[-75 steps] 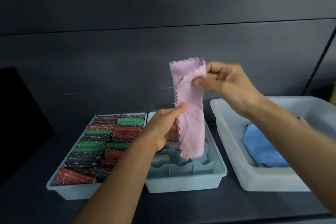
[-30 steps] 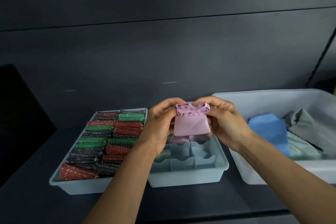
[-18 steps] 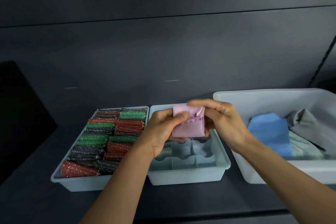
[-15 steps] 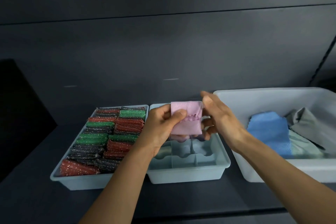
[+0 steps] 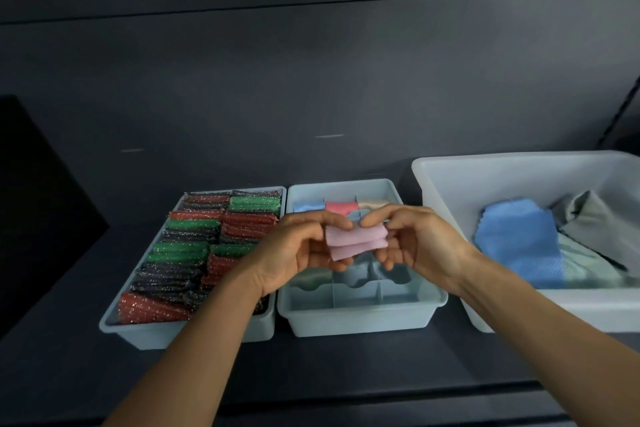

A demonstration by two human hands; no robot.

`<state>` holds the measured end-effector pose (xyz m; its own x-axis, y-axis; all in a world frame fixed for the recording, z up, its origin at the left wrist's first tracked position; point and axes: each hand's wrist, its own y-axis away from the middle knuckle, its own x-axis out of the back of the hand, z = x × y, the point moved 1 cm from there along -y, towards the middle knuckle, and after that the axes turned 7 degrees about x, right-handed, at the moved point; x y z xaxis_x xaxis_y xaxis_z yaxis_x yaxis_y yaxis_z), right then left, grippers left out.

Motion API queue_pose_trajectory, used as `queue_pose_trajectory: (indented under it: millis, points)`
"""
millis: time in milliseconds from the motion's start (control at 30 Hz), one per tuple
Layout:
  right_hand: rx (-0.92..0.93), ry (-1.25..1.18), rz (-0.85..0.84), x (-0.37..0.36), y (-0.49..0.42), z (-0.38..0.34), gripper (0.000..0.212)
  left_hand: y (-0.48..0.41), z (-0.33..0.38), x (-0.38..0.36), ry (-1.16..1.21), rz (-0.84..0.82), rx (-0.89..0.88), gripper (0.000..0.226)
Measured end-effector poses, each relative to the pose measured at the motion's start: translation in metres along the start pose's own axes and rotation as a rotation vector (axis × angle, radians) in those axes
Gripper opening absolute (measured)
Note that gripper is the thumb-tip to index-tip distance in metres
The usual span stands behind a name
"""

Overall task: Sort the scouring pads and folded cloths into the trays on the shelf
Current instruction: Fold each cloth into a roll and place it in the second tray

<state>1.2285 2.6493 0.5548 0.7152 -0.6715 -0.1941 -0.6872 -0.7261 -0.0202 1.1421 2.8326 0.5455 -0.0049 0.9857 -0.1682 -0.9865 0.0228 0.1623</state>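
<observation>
Pink cloth [image 5: 356, 241] is sitting folded between my fingers [image 5: 375, 218], both left hand [image 5: 294, 253] and right hand [image 5: 419, 243] pinching it small to fit the divided tray [image 5: 360, 320] below them.

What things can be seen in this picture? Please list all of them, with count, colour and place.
scouring pads: many, red, green and dark glittery, packed in rows in the left tray
left tray: one, pale blue-grey, left on the shelf
divided tray: one, pale blue-grey, middle, beside the left tray
stored folded cloths: three, blue, red, beige, back row of the divided tray
pink folded cloth: one, held above the divided tray
large bin: one, whitish, right on the shelf
loose cloths: at least three, blue, grey, pale green, in the large bin
shelf: one, dark grey
left hand: pinches the pink folded cloth's left end
right hand: pinches its right end
</observation>
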Motion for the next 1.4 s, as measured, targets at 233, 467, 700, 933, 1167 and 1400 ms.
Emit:
queue_pose_trajectory:
  millis: [233,467,700,933,1167,1400]
  points:
    - [0.048,0.704,0.029,-0.003,-0.009,0.016,0.029,-0.021,-0.012,0.011,-0.612,0.068,0.049,0.025]
    - [-0.047,1.368,-0.034,-0.002,-0.024,0.028,0.025,-0.044,-0.023,-0.005,-1.11,0.079,0.018,0.018]
    - [0.18,1.171,0.261,0.041,-0.021,-0.016,0.016,-0.05,-0.025,-0.022,-1.599,0.215,-0.084,0.013]
    - [-0.038,1.257,0.473,0.134,-0.009,-0.037,0.012,-0.052,-0.026,-0.04,-1.836,0.167,-0.037,0.019]
    - [-0.729,1.872,-0.179,0.151,0.011,-0.015,0.039,-0.049,-0.029,-0.039,-1.71,0.131,-0.003,0.025]
    - [-0.591,1.869,0.013,0.171,0.004,-0.006,0.011,-0.028,-0.025,-0.025,-1.449,0.062,-0.03,0.032]
